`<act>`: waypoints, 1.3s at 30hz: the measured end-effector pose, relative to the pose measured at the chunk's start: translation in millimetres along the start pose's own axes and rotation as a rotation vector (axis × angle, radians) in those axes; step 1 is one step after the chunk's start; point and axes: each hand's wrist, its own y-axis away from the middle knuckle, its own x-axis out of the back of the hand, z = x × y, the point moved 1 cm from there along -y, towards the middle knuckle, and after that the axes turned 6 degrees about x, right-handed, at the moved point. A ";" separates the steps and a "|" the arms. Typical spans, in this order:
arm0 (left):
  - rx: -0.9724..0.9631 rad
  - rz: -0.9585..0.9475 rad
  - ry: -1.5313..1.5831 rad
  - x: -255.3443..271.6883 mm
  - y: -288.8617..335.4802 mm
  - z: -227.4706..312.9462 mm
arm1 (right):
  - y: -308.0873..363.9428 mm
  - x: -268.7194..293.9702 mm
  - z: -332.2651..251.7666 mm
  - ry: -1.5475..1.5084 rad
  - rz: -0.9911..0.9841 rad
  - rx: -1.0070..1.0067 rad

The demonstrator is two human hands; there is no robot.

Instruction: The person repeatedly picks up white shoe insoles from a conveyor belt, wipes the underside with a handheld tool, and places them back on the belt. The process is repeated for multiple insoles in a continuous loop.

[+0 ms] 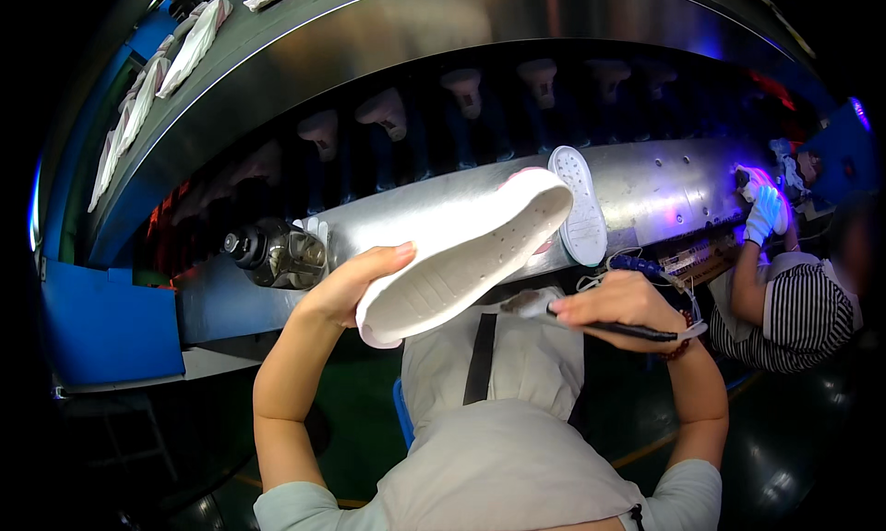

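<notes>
My left hand (355, 280) grips the heel end of a white shoe sole (461, 259), its thumb on the rim. The sole is tilted with its hollow, ribbed inner side facing me, and small holes show toward the toe. Just right of and below it, my right hand (620, 310) is closed round the dark handle of a brush (533, 302). The brush head is blurred and close to the sole, and I cannot tell whether they touch. Another white sole (579, 208) with holes lies on the metal bench (388, 213) behind the held one.
A dark, see-through bottle (284, 254) stands at the bench's left. Beyond the bench, shoe uppers (383, 114) hang in a row under a metal-sided conveyor (443, 23) carrying white pieces. At right, a co-worker's gloved hand (763, 215) holds a shoe part. Cables (637, 262) lie near my right hand.
</notes>
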 end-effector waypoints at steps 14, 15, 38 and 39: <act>-0.063 -0.358 0.504 -24.7 -42.0 -25.1 | -32.8 -12.2 -2.5 -0.475 0.289 -0.156; -0.059 -0.399 0.565 -32.1 -47.0 -27.3 | -36.6 -19.2 0.6 -0.426 0.285 -0.248; -0.962 -0.427 0.524 -77.4 -54.7 190.0 | 33.8 -45.1 26.6 -1.265 1.163 -0.423; -1.034 -0.420 0.621 -70.9 -61.5 208.2 | 30.4 -47.9 29.5 -1.275 1.148 -0.412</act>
